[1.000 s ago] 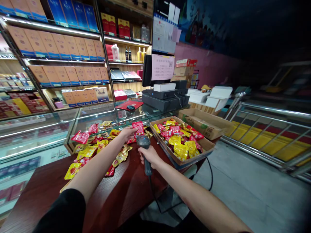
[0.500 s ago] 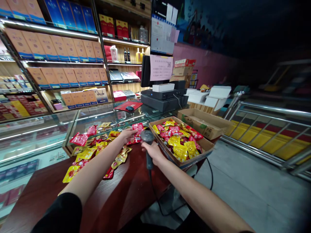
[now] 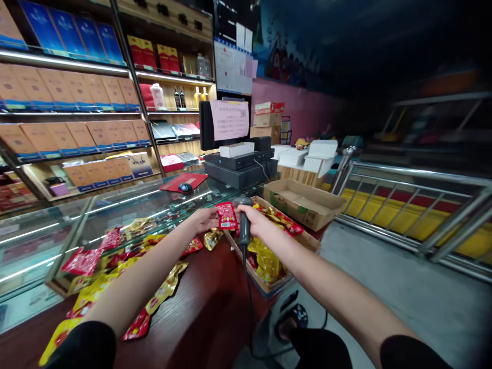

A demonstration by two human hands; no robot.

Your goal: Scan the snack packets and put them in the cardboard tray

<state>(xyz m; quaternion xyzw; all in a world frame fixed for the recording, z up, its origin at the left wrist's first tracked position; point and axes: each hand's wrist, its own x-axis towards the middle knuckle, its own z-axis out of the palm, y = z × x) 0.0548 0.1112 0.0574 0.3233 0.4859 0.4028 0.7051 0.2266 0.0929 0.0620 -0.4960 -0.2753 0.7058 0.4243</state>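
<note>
My left hand [image 3: 205, 220] holds a small red packet [image 3: 226, 216] by its left edge, its printed face with a barcode turned up. Just right of it, my right hand [image 3: 249, 218] is wrapped round the handle of a dark handheld scanner [image 3: 244, 230], whose cable hangs down. Red and yellow packets [image 3: 96, 289] lie spread over the counter at the left, partly behind my left forearm. Beneath my right forearm is a cardboard tray [image 3: 307, 242] holding many more packets [image 3: 267, 261].
An open cardboard box [image 3: 307, 202] stands behind the tray. A monitor [image 3: 206, 125] on a dark cash drawer [image 3: 238, 174] is farther back, with a mouse [image 3: 185, 187] on a red mat [image 3: 172, 182]. Metal railings [image 3: 415, 179] stand at the right.
The view has turned right. The red packet has come up in my left hand beside the scanner, and both hands now hover over the tray's left edge.
</note>
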